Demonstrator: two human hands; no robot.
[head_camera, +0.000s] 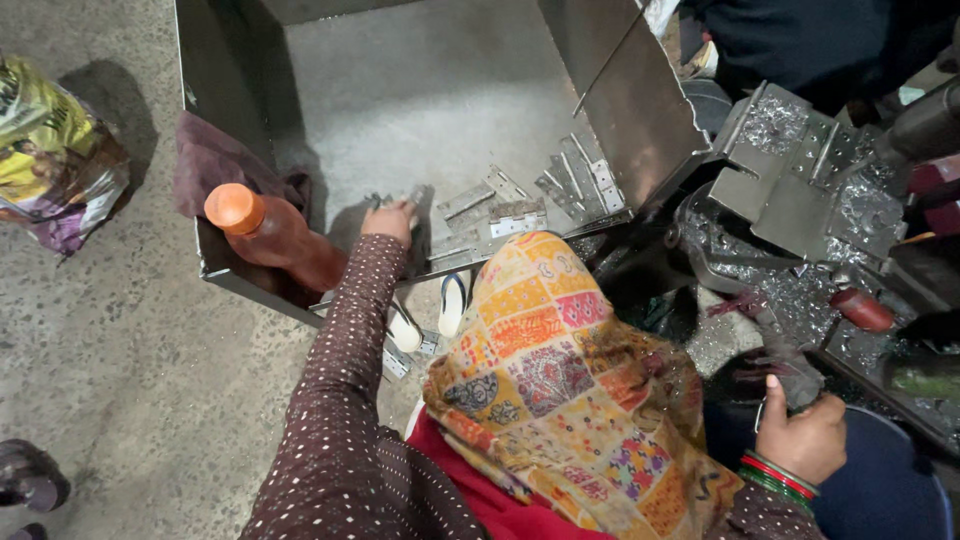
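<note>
We see one package: a crumpled foil snack bag (55, 150) lying on the concrete floor, far out to the left of our left hand's fingers (392, 212) and a little above them in the view. It is rumpled and partly flattened, mostly yellow and green on its face, with purple and silvery edges toward the bottom. We see no signs or screens.
</note>
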